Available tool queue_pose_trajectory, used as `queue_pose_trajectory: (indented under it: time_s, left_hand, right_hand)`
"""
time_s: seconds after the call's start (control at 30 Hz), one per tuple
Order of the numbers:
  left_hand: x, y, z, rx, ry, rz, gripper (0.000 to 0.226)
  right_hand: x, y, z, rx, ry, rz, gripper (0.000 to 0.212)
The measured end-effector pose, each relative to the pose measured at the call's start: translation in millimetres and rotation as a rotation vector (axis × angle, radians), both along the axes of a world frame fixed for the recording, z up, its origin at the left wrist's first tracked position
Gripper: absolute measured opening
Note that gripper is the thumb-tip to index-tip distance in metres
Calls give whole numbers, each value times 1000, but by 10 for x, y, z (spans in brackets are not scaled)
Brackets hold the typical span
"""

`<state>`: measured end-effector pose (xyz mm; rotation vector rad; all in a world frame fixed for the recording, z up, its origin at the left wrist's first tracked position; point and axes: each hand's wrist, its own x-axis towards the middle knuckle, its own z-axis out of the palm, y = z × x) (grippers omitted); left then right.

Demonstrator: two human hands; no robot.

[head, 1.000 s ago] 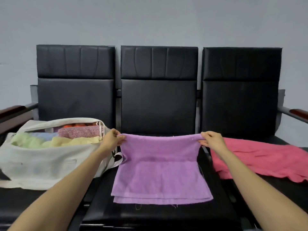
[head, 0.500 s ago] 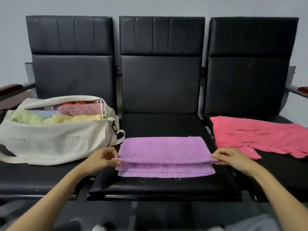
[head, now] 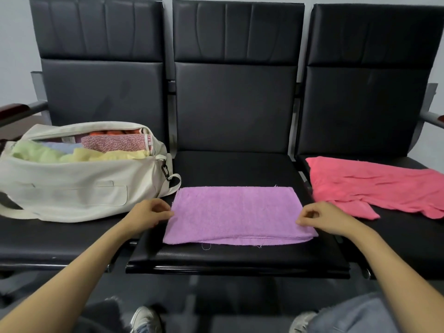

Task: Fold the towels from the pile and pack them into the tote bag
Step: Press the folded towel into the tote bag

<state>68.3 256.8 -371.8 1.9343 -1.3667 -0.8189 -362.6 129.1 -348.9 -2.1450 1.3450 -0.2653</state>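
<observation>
Your left hand [head: 149,213] and right hand [head: 323,218], fingers [head: 300,221] curled, each pinch a side edge of the folded purple towel [head: 237,212], lying flat on the bench [head: 240,258] between the bag [head: 72,195] and pink towel [head: 372,186].

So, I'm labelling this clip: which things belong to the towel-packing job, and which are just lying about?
Job: folded purple terry towel; unfolded coral-pink towel; cream canvas tote bag; left hand; right hand.
Lying about: black padded bench seats; wood-topped metal armrest.
</observation>
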Motion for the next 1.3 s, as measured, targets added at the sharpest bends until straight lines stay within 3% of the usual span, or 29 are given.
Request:
queue_pose_trajectory:
  time_s: [0.1,0.2,0.3,0.37,0.43,0.63,0.73,0.87,0.9,0.97,1.0,1.07,1.17,1.3]
  left_hand:
    - [-95,-143,-70,101,-216,110,32]
    - [-265,-266,-80,156,-94,163,53]
    - [-389,-367,-72,190,-64,179,37]
    - [-437,-421,-1,173,-59,139,26]
    - [-426,-436,122,115,65,104,22]
    - [-409,-396,397,-160,335,19,75]
    - [-540,-472,470,-288,330,-111,72]
    - [-897,-604,540,-206,206,-214,59]
    - [-1005,-654,533,-191,180,-233,61]
    - [-1196,-768,492,-161,68,-273,65]
    - [-1279,-821,462,-140,-3,-287,66]
    - [-1437,-914,419,-102,-95,-312,65]
    - [-1674,-1020,397,-81,-61,-327,60]
    - [-1906,-1100,313,-59,135,-372,58]
  right_hand:
    - [231,29,33,-87,33,89,12]
    - [476,-12,-49,-185,76,203,12]
    - [716,-27,-149,-152,123,267,45]
    - [856,-11,-197,-82,255,279,69]
    - [946,-22,-225,4,389,238,87]
    - [1166,-73,-237,123,502,182,111]
    - [1319,-48,-269,113,461,188,112]
    - [1488,-6,-304,103,362,215,108]
    - [1490,-21,-275,110,328,230,101]
    - [1428,-110,-180,119,180,211,61]
    - [1367,-174,-129,133,72,130,41]
    - [1204,-308,-58,170,-134,-141,23]
    - [945,-447,-59,349,-352,-414,19]
    - [778,-442,-91,533,-508,-473,34]
